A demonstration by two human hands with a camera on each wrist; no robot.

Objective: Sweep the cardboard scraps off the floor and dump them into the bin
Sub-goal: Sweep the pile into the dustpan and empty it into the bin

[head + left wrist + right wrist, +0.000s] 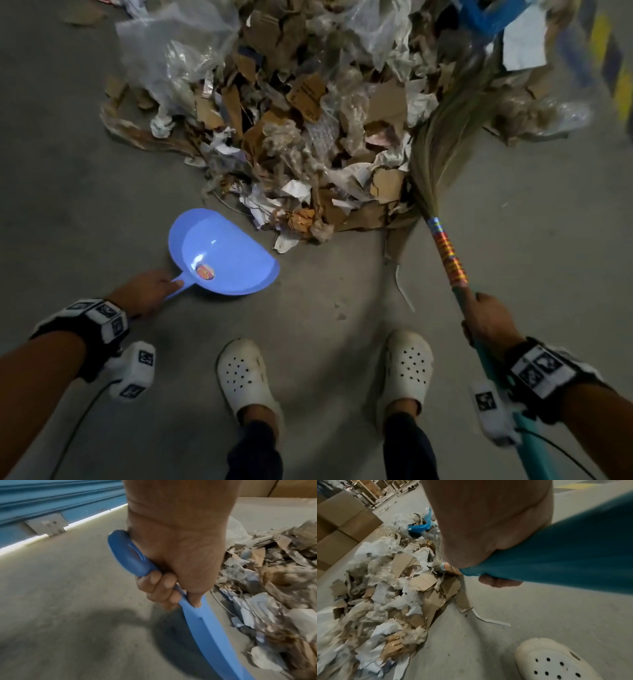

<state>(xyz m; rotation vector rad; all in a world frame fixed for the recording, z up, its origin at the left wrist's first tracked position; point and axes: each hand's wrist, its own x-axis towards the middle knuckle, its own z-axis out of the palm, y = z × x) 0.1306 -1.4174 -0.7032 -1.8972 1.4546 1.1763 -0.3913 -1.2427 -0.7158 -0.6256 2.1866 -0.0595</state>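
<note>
Right, loading step. Left hand [148, 289] is wrapped round the handle of the blue dustpan [222, 253]; the left wrist view shows fingers [157, 586] curled under it and thumb on top. The pan is empty, mouth angled toward the scrap pile [308, 137], close to its near edge but not touching. I can't tell whether the lip sits flat on the floor [85, 205]. Right hand [488, 320] is closed round the teal shaft of the broom [445, 250], just below the striped wrap. The bristles [442, 144] lie along the right flank of the pile.

The scraps are still all on the floor: a mixed heap of cardboard, paper and plastic film. No bin is visible in any view.

How I'd do it:
- Seat the pan lip flat against the floor and butt it up to the pile edge, so nothing slides under it.
- Bring the bristles behind a small slice of the near edge and pull toward the pan. Short strokes, since the pile is far bigger than the pan.
- Brace the pan against the push.
- Watch the plastic film; it will likely drag neighbouring scraps along and spill over the rim.
- Pick up the loose strip [402, 287] near the right foot too.
</note>
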